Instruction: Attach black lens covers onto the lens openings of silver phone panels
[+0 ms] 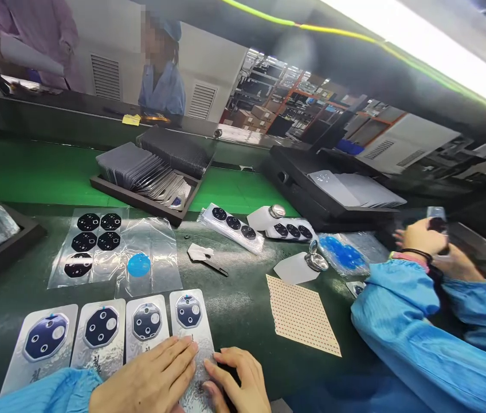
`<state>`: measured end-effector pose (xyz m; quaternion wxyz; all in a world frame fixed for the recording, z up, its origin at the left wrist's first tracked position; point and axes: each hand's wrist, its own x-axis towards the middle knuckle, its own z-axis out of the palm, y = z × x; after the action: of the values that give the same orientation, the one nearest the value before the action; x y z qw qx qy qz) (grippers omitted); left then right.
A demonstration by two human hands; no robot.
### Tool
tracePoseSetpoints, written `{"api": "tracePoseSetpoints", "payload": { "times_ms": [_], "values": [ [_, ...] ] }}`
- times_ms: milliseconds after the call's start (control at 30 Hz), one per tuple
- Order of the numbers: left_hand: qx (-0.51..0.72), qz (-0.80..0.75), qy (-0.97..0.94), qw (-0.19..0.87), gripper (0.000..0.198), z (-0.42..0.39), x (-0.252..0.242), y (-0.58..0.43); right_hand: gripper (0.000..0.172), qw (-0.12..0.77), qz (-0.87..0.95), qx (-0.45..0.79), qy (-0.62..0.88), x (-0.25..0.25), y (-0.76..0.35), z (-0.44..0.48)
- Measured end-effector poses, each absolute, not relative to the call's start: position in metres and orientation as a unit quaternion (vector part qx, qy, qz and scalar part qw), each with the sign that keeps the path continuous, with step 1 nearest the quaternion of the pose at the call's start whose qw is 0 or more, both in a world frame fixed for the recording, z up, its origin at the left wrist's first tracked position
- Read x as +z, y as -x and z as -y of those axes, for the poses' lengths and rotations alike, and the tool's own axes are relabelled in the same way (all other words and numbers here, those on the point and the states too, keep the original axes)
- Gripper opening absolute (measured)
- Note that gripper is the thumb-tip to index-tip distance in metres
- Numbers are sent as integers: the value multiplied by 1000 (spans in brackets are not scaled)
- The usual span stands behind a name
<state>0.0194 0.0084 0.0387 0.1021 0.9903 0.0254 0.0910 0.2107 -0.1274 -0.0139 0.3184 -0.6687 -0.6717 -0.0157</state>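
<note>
Bright overhead strip light (pixel 432 51) top right, blown out w/ glare; bench (pixel 234 310) evenly lit — soft shadows, edges bent by wide lens, bkgd slightly blurred.

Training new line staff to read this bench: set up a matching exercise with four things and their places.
1 left hand
2 tweezers
3 dotted sheet
4 round blue sticker

A right of the phone backs
B on clear film
C flat on the rightmost phone back
D beside a white scrap at mid-bench

Pairs: 1-C, 2-D, 3-A, 4-B
</note>
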Motion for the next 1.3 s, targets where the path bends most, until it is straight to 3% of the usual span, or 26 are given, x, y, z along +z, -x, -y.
{"api": "tracePoseSetpoints", "payload": {
  "times_ms": [267,867,1300],
  "values": [
    [81,-11,-993,85,46,-8,37,-20,35,239,739,8,630,26,-227,70],
    [154,-19,-987,42,39,-10,30,-20,39,200,742,-23,639,18,-225,30],
    [164,-13,-986,23,39,-10,26,-18,24,251,714,32,653,33,-248,9]
  ]
}}
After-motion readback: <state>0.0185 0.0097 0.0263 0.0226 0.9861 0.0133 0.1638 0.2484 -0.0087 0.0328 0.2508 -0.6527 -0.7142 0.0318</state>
